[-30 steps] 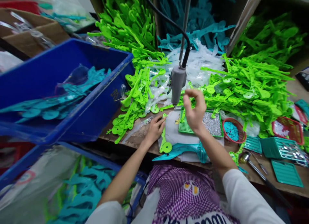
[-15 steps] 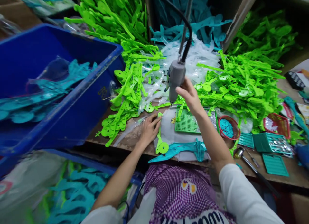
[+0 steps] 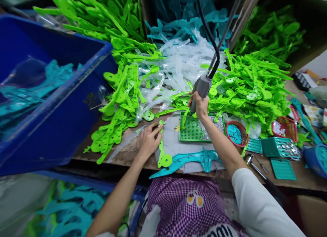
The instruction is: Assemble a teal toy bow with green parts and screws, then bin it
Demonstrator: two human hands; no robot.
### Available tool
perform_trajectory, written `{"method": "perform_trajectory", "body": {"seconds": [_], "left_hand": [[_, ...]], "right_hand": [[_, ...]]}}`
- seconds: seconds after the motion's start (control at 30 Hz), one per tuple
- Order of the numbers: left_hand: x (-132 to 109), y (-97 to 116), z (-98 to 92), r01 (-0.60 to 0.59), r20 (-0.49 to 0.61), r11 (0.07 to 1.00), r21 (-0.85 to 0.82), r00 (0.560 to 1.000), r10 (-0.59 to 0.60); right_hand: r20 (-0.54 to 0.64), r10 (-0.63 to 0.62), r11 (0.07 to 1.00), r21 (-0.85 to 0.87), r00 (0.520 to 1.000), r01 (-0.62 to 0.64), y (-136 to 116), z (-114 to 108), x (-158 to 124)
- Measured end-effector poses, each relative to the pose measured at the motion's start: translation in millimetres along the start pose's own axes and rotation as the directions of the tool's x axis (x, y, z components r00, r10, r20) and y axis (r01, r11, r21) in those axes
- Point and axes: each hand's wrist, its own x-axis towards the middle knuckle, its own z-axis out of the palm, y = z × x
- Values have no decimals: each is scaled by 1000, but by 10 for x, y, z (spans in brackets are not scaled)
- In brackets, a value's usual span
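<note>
My right hand (image 3: 199, 106) is closed round a grey hanging power tool (image 3: 201, 89), its black cable running up out of view, and holds it tilted over a green perforated tray (image 3: 194, 132) of tiny silvery bits. My left hand (image 3: 148, 140) lies on the bench with fingers pressed on a bright green plastic strip (image 3: 162, 152) that has a round end. That strip rests on a pale cloth (image 3: 176, 141). A teal plastic piece (image 3: 189, 159) lies at the bench's near edge.
Heaps of green plastic parts (image 3: 251, 90), clear ones (image 3: 178, 65) and teal ones fill the back. A blue crate (image 3: 48, 94) with teal parts stands left. Small red basket (image 3: 236, 133), teal trays (image 3: 279, 147) and a metal tool (image 3: 252, 160) lie right.
My right hand went from hovering open beside the hanging tool to gripping it and pulling it down and right over the green tray. My left hand stayed on the green strip.
</note>
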Motion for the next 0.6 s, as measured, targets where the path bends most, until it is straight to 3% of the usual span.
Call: {"method": "perform_trajectory", "body": {"seconds": [0.27,0.47,0.6], "left_hand": [[2,-18,-3,-4,-3,1000,12,1000,4],[1,1,-15,6,6,1000,11,1000,-6],[3,5,-16,4,2,1000,3,1000,-4]], "right_hand": [[-86,-24,999,-29,996,22,250,-78,-28],[-126,-153,987,29,980,157,335,-117,-54],[-105,-170,983,58,980,177,380,-124,-57]]}}
